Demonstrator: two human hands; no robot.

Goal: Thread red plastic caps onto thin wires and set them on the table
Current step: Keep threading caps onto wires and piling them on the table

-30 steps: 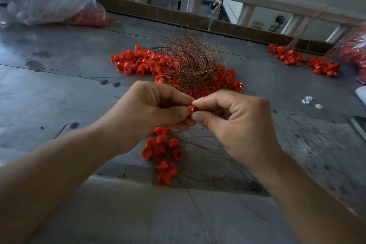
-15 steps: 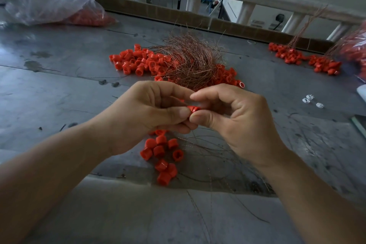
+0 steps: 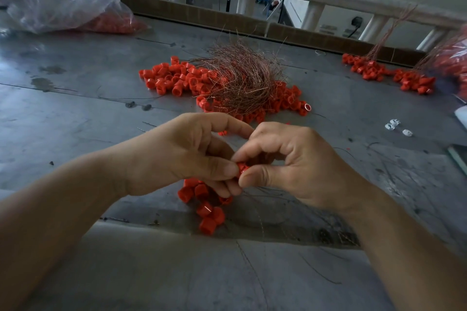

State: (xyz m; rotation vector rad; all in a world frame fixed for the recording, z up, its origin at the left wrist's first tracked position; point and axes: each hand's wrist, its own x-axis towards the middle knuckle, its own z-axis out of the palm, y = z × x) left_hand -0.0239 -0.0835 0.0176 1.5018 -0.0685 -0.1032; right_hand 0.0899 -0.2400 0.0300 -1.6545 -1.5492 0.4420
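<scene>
Between your thumb tips sits one red cap (image 3: 243,168), pinched from one side by your left hand (image 3: 187,156) and from the other by your right hand (image 3: 298,166). The fingers (image 3: 219,168) of both hands are curled in narrow on it, none spread. The wire cannot be made out at the cap itself; thin wires (image 3: 267,194) trail out from under the right hand across the desk (image 3: 75,121). Judgement on handling: the cap is light, stiff and smooth-walled, so it is likely to squirt out under a hard squeeze. Hold it by the side wall and leave the bore open. The wire looks soft and will buckle, so take it close to its tip. Just below your hands lies a small cluster of caps (image 3: 207,212) on the desk. Well beyond is the loose cap heap (image 3: 177,78), with the copper wire bundle (image 3: 242,81) lying over it. Change from half a second ago: both hands have dropped lower, toward the small cluster. Your left index finger now reaches over the right knuckles. The right index finger is arched higher.
</scene>
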